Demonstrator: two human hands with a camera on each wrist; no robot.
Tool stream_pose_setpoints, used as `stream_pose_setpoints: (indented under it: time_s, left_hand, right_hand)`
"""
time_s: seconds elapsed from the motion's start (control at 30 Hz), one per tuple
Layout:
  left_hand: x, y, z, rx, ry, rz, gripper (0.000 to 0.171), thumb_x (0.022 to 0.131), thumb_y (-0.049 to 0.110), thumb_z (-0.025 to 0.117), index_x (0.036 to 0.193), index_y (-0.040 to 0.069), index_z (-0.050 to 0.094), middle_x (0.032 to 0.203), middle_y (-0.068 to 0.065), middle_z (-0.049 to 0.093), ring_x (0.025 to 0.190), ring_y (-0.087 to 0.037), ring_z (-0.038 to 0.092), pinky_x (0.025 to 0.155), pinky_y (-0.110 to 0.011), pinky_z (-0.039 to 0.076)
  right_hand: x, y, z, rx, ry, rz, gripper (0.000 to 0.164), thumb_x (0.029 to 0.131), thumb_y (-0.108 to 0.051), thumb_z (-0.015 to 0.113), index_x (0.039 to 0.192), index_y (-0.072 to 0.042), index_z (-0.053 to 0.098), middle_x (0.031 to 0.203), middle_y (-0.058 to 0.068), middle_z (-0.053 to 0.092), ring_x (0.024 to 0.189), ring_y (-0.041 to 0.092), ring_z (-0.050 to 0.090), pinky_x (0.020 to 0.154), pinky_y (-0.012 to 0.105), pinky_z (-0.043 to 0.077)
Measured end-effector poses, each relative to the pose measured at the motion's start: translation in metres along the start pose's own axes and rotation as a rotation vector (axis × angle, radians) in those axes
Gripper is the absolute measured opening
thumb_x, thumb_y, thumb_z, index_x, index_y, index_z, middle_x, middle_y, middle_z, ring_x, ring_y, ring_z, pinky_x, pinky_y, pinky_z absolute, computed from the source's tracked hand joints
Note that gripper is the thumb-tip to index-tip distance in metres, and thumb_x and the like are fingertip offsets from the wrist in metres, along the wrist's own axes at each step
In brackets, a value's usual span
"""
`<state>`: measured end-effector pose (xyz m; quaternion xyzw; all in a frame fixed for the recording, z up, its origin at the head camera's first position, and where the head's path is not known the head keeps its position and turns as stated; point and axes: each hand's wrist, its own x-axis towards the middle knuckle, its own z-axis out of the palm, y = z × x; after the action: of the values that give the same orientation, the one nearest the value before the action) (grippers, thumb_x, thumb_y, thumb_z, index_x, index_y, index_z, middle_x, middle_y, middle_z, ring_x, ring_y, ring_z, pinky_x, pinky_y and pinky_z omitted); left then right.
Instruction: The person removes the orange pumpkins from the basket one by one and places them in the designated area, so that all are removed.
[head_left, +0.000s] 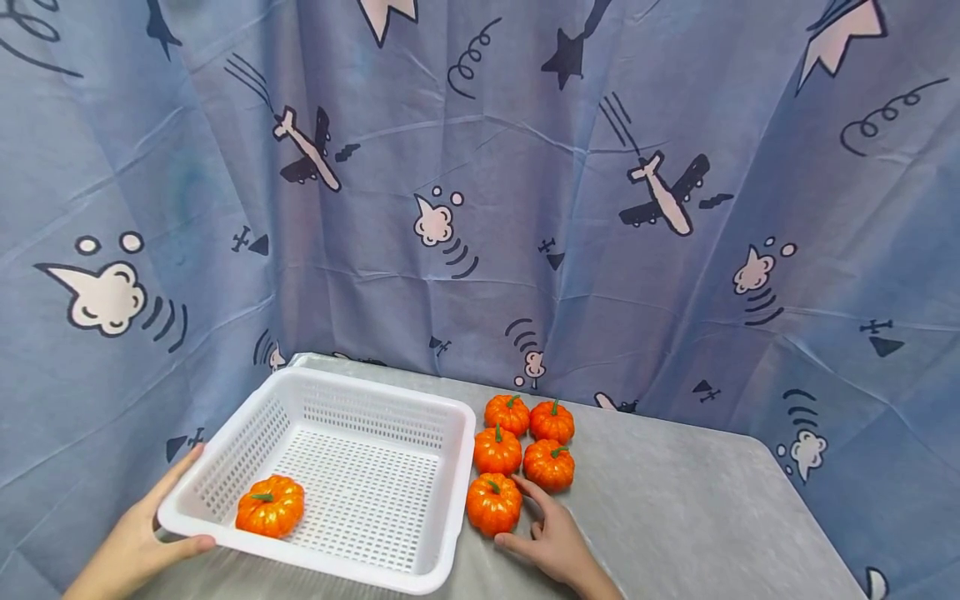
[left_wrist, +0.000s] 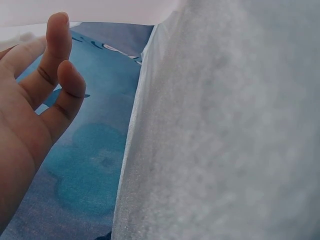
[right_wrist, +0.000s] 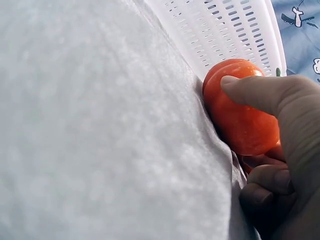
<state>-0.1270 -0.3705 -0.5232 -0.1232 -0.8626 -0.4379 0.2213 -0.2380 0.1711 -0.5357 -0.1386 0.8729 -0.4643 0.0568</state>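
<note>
In the head view my left hand (head_left: 142, 529) grips the near left corner of a white plastic basket (head_left: 456, 500), with the thumb over its front rim. The left wrist view shows two bent fingers (left_wrist: 60, 45) of that hand just under the basket's pale edge. One small orange pumpkin (head_left: 272, 506) with a green stem lies in the basket's front left part. Right of the basket, my right hand (head_left: 553, 537) holds the nearest pumpkin (head_left: 492, 505) between thumb and fingers. From the right wrist, the thumb presses on that pumpkin's side (right_wrist: 245, 125); its far side is hidden.
Several more pumpkins (head_left: 550, 465) stand close together behind the held one, along the basket's right side. A grey cloth covers the table (head_left: 675, 508). A blue patterned curtain (head_left: 480, 208) hangs behind the table and at both sides.
</note>
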Motion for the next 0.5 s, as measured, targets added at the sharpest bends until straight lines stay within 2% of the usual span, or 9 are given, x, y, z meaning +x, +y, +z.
stream_pose_setpoints:
  time_s: [0.23,0.5]
  left_hand:
    - [0.0004,0.0001,0.0006,-0.006,0.003,0.017,0.118,0.068,-0.003,0.092,0.168,0.007,0.029,0.157,0.035,0.035,0.118,0.016,0.047,0.091,-0.002,0.036]
    - [0.0003,0.0001,0.0003,-0.004,0.003,0.007,0.117,0.070,-0.001,0.092,0.168,0.008,0.029,0.156,0.036,0.035,0.120,0.017,0.045,0.091,-0.002,0.034]
  right_hand:
    - [-0.0003,0.0006,-0.0008,0.006,0.009,-0.009,0.090,0.079,-0.036,0.095,0.154,-0.009,0.053,0.148,0.023,0.058,0.044,0.003,0.032,0.048,0.021,0.037]
    - [-0.0018,-0.0033,-0.0007,0.052,0.047,-0.005,0.088,0.078,-0.032,0.096,0.153,-0.012,0.054,0.151,0.019,0.057,0.042,0.004,0.031,0.047,0.020,0.036]
